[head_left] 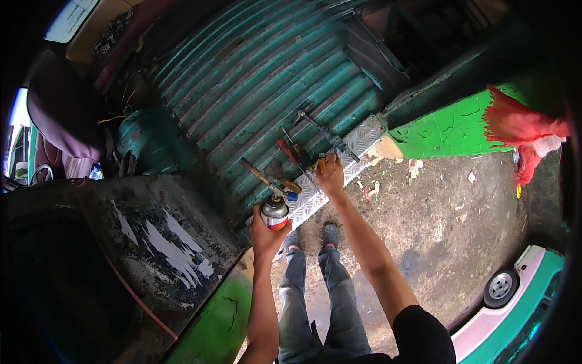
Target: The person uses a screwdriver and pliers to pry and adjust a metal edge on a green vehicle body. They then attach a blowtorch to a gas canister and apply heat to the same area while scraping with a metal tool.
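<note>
My left hand [267, 235] is wrapped round a gas canister [276, 211] with a metal top, a red and white label and a torch head with a blue knob [292, 196]. My right hand [330, 178] closes on a yellow-handled tool [321, 162] above the metal step's edge; its full shape is hidden by the fingers. Just left of that hand lies a red-handled tool [286, 149] among other hand tools. A long metal bar tool [324, 130] stretches past its far side. Between the hands and the ribbed floor rests a wooden-handled tool [257, 172].
A ribbed green metal floor [254, 91] lies ahead, edged by a silver tread-plate step [367, 133]. At left are a worn dark panel [145, 236] and a seat [60, 115]. Red cloth [521, 124] hangs at right. A toy-like or real green and pink vehicle [515, 303] stands lower right.
</note>
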